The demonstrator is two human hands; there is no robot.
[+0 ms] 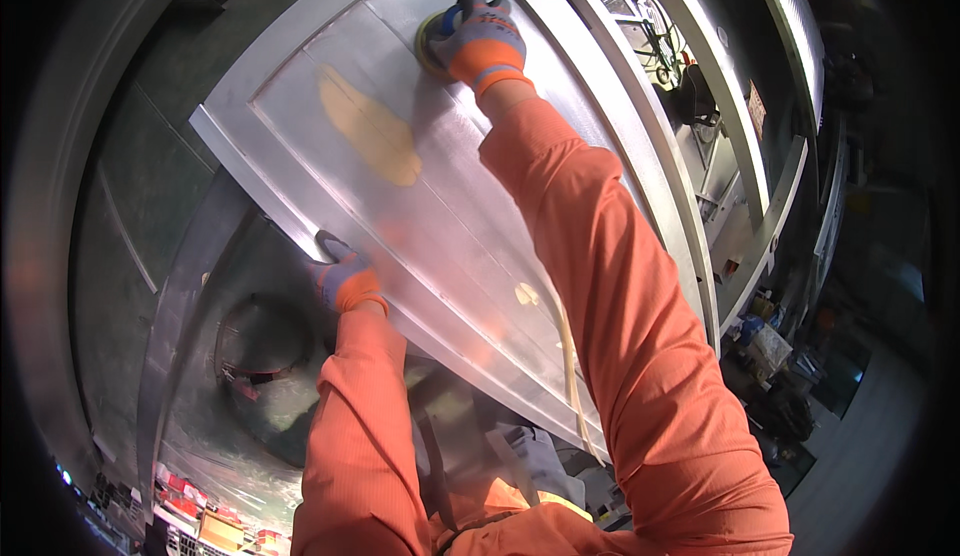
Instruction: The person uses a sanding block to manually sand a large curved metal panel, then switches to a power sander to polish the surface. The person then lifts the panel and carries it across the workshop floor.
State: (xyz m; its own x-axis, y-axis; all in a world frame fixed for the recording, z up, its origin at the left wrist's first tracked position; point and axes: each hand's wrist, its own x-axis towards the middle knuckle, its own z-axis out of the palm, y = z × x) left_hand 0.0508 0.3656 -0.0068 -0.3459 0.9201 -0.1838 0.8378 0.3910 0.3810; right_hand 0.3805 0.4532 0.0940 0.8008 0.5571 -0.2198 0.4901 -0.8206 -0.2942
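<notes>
A large silvery metal panel (450, 226) with raised framed edges and long seams lies slanted in front of me. My right hand (487, 44), in a grey and orange glove, is closed around a round yellow-green pad (431, 48) with a blue part on top, near the panel's far end. The pad rests against the panel face; its underside is hidden. At the panel's left edge, my left hand (345, 274), gloved alike, grips the rim, its other fingers partly out of sight. Between the hands is a long tan patch (368, 131); a smaller tan patch (526, 294) sits nearer me.
Curved-looking metal frame bars (715, 86) stand along the right, with cables (655, 41) behind them. Cluttered items (765, 346) lie at the lower right. Red and tan boxes (220, 529) are at the lower left. A thin tan strip (572, 376) runs down the panel's near part.
</notes>
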